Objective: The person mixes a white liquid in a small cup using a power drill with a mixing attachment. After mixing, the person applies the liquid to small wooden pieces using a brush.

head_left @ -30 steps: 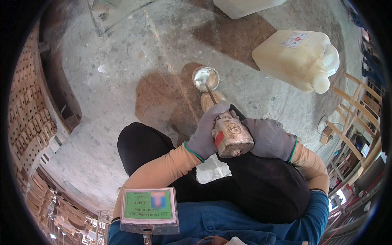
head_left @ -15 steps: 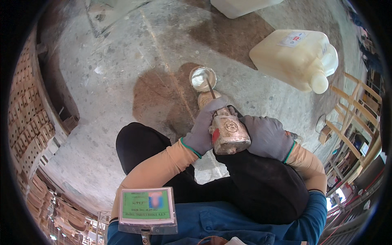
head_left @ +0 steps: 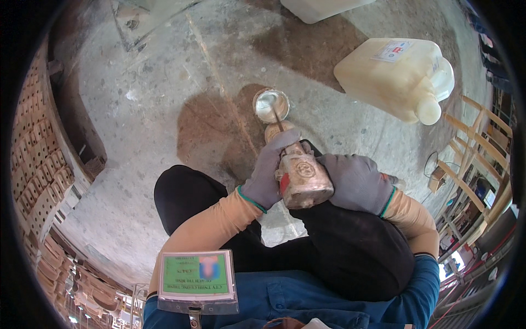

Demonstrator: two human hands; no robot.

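Observation:
Both my hands, in grey gloves with green cuffs, hold a worn, paint-smeared power drill [head_left: 304, 178] in front of my knees. My left hand [head_left: 268, 171] is wrapped round its front left side. My right hand [head_left: 357, 183] grips it from the right, partly hiding its handle. From the front of the drill a thin dark rod [head_left: 279, 122] reaches down into a small round pot [head_left: 270, 90] of whitish material. The rod's lower end is hidden in the pot. A tan rounded thing [head_left: 273, 130] lies between the pot and my left hand, partly covered.
A large translucent jerrycan [head_left: 383, 77] lies on the concrete floor at the right, and another pale container [head_left: 323, 8] is at the far edge. Stacked drilled wooden pieces [head_left: 41, 153] line the left. Wooden frames [head_left: 476, 148] stand at the right.
The drill has shifted slightly left, together with both hands. The rod's place in the pot has moved a little left too. Both hands keep their grip.

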